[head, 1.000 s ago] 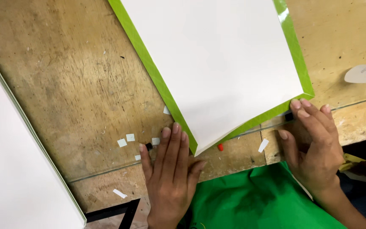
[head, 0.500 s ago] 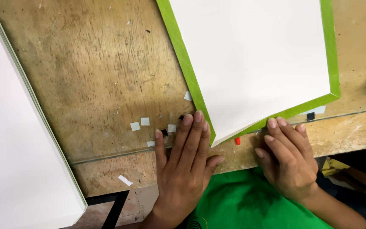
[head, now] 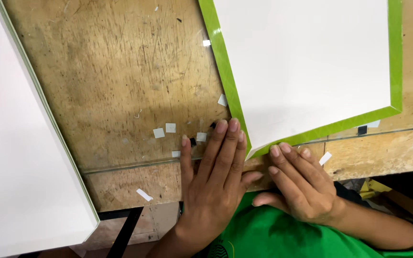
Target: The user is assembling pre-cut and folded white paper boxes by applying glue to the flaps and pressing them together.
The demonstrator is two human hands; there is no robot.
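Left hand (head: 214,184) is laid flat, palm down, on the wooden surface (head: 115,86), fingers straight and together, pointing away from the body. Its fingertips (head: 233,125) are set against the left edge of the white board (head: 302,67) near its lower corner. Nothing is gripped by it; the grip is released, hand spread flat.

Right hand (head: 302,184) is placed just beside the left one, palm down, fingers slightly bent. Its fingertips (head: 283,148) are pressed at the board's lower green border (head: 321,130), right at the corner. No closed grip is seen here either; whether the edge is pinched from below cannot be told.

The board is lying on the surface, tilted, at upper right. Its top and part of its right side are cut off by the frame. A second white panel (head: 20,143) is seen at left, mostly cut off, its thin pale-green edge facing the hands.

Small white paper scraps (head: 164,130) are scattered on the surface near the left fingertips, with a few black bits among them; what they are cannot be made out. A green shirt (head: 264,234) is seen at the bottom. The items below the surface edge at lower right are too dark to identify.
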